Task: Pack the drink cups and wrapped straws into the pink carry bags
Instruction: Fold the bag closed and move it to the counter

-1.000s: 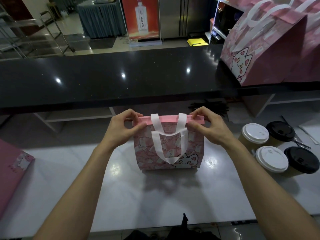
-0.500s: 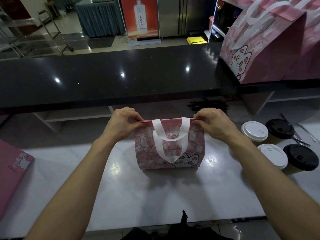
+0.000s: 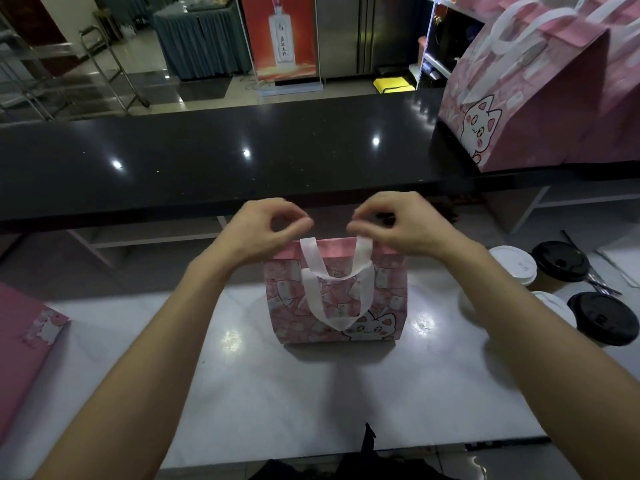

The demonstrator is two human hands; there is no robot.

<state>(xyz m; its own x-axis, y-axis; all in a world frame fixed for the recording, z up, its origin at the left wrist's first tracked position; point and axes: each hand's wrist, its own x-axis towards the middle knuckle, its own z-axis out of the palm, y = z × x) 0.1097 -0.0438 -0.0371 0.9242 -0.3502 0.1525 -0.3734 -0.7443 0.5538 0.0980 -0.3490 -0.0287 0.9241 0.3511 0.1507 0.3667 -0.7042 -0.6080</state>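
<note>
A small pink carry bag (image 3: 341, 313) with a cat print and white handles stands upright on the white worktop (image 3: 311, 393), its top folded over. My left hand (image 3: 266, 230) hovers just above the bag's left rim, fingers pinched with nothing between them. My right hand (image 3: 394, 225) is at the right rim, fingertips blurred at the handle's top; whether it grips is unclear. To the right stand several drink cups: a white-lidded cup (image 3: 512, 265), a black-lidded cup (image 3: 559, 261), another white lid (image 3: 554, 306) partly behind my forearm, another black lid (image 3: 604, 315). Thin dark straws (image 3: 604, 288) lie between them.
A raised black counter (image 3: 242, 161) runs across just behind the bag. Large pink cat-print bags (image 3: 540, 98) stand on its right end. A flat pink bag (image 3: 24, 341) lies at the worktop's left edge. The worktop's front edge is close to my body.
Both hands have left the outer ends of the folded rim, risen slightly and come closer together near the handles. The bag stands in the same place.
</note>
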